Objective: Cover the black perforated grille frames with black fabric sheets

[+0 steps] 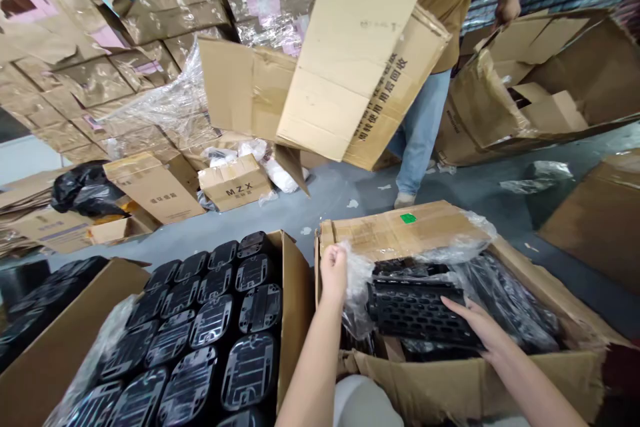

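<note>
My left hand (333, 271) is closed on a clear plastic bag (357, 290) at the left side of an open carton (470, 380). In my right hand (473, 327) is a black perforated plastic part (420, 313), with the thumb on its top face and the fingers hidden beneath. The part lies over the carton's opening, its left end beside the plastic bag. Under and behind it, more black pieces wrapped in clear plastic (505, 300) fill the carton. A green sticker (408, 218) marks the far flap.
Left of me stands a carton (295, 280) packed with rows of black rounded containers (210, 320). Ahead, a person (425, 93) carries flattened cardboard (345, 60) and grips a large open box (500, 100). Wrapped carton stacks (150, 7) line the back; plastic scraps (540, 173) litter the floor.
</note>
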`<state>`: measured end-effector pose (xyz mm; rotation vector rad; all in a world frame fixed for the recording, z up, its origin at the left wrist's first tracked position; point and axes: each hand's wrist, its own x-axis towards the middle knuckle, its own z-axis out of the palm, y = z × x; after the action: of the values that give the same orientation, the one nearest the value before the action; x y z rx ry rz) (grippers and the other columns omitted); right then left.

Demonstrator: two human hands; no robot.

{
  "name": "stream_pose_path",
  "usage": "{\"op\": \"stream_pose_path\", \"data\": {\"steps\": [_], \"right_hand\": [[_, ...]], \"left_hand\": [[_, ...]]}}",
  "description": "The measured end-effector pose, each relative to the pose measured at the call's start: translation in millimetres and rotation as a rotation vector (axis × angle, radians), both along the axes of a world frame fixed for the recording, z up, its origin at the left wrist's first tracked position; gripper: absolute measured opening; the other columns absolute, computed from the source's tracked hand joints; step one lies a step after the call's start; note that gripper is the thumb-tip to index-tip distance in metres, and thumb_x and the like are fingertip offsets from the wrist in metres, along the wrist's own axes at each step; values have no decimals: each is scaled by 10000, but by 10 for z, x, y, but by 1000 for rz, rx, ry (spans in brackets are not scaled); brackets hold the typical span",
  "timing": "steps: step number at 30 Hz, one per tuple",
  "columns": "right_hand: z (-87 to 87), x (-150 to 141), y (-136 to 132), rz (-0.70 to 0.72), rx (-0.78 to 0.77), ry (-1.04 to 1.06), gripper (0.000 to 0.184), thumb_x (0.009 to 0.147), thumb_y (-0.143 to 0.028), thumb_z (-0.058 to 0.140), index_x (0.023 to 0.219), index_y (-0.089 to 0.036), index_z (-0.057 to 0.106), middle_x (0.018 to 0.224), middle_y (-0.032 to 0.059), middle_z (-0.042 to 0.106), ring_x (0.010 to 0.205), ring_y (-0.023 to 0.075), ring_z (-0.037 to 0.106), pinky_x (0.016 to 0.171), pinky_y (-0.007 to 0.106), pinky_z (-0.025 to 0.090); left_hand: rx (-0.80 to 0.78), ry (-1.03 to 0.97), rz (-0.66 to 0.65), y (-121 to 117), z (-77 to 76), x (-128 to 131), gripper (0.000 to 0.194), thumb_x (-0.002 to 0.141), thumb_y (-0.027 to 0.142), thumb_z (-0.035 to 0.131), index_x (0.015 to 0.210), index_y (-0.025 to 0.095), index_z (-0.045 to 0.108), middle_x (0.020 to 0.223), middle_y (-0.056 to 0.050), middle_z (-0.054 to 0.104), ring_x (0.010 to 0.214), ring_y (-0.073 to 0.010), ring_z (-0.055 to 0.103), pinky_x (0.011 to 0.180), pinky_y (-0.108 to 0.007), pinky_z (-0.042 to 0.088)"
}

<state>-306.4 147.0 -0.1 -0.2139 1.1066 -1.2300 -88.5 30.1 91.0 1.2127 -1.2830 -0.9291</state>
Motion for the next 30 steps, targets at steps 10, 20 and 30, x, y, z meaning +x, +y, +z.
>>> {"op": "stream_pose_path", "data": {"steps": [10, 20, 30], "right_hand": [[-209, -121, 26, -71, 31, 1, 465, 552, -272, 731, 971, -185, 548, 789, 66, 696, 818, 288, 623, 731, 407, 510], [-108, -72, 15, 16, -84, 79, 309, 577, -268, 714, 844, -162, 600, 805, 63, 694, 850, 272, 615, 762, 375, 493], [26, 2, 33, 33, -33, 1, 361, 609, -234, 689, 956, -211, 591, 841, 44, 692, 864, 241, 615, 774, 331, 491]], "left_hand": [[278, -46, -522, 270, -319, 106, 226, 631, 305, 628, 769, 127, 635, 716, -48, 598, 632, -123, 501, 614, -232, 378], [33, -344, -409, 408, -332, -141, 111, 668, 145, 512, 614, 189, 600, 601, -50, 574, 657, -195, 541, 669, -288, 403], [97, -468, -318, 337, -360, -67, 125, 642, 112, 511, 573, 215, 520, 572, -15, 489, 638, -192, 512, 751, -312, 360]]}}
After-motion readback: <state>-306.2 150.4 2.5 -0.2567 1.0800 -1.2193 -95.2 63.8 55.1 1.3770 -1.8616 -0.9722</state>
